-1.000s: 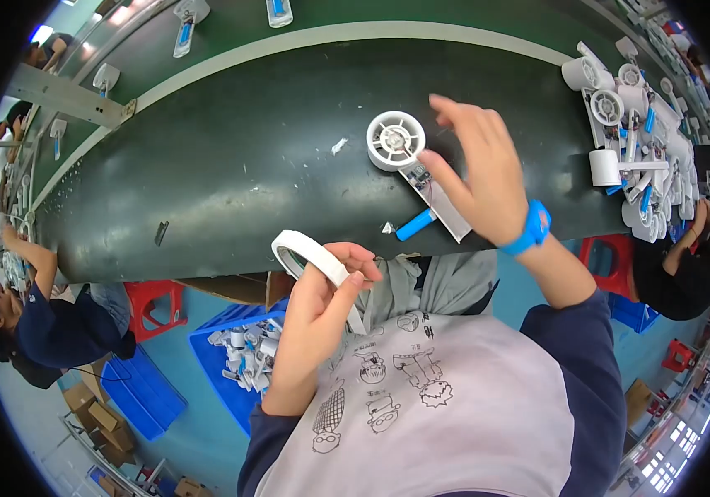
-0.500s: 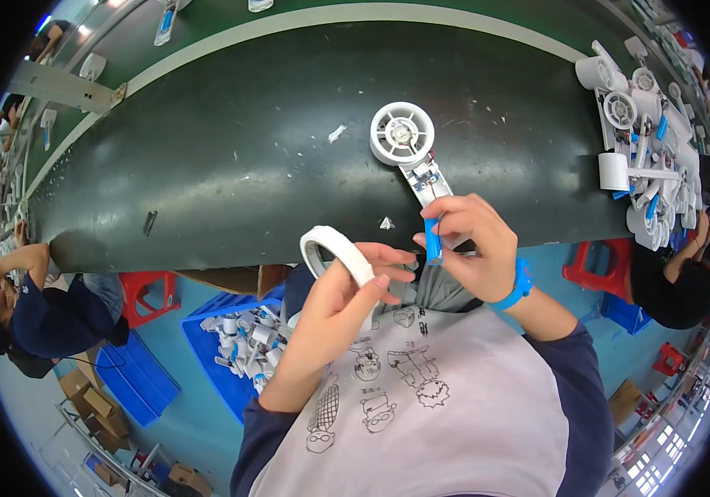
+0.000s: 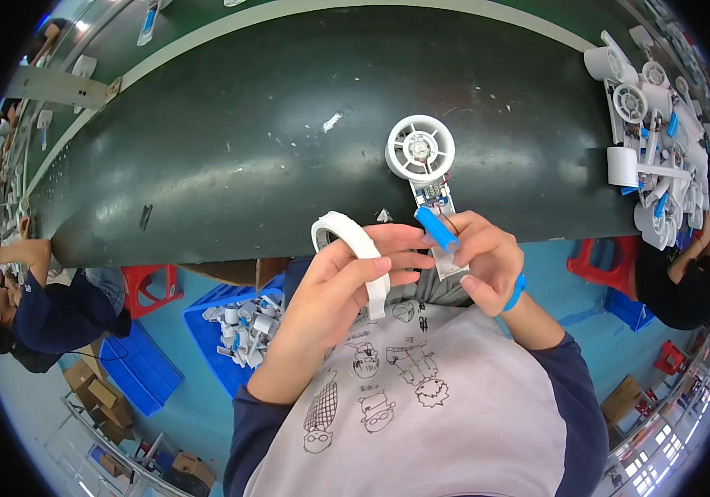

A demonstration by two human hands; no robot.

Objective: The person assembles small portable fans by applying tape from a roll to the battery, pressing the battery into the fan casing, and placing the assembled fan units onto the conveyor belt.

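A white handheld fan [image 3: 420,149] with a round spoked head and an exposed circuit board lies at the bench edge, its handle toward me. My right hand [image 3: 492,258] is closed around the handle's near end. Above the handle, a blue cylindrical battery [image 3: 436,229] sits tilted at the right fingertips. A roll of white tape [image 3: 355,240] hangs around my left hand [image 3: 326,286], with fingers passing through the ring. The left fingers stretch toward the battery and handle; whether they touch is hard to tell.
The dark bench [image 3: 247,124] carries small white scraps and a thin black piece [image 3: 146,217]. White fan parts [image 3: 653,157] pile up on the right. A blue crate [image 3: 206,331] of parts stands below left. Red stools [image 3: 152,290] and co-workers are at both sides.
The battery has tilted, its upper end swinging left and up. My left fingers have moved right toward it with the tape roll. The fan has shifted slightly right and nearer.
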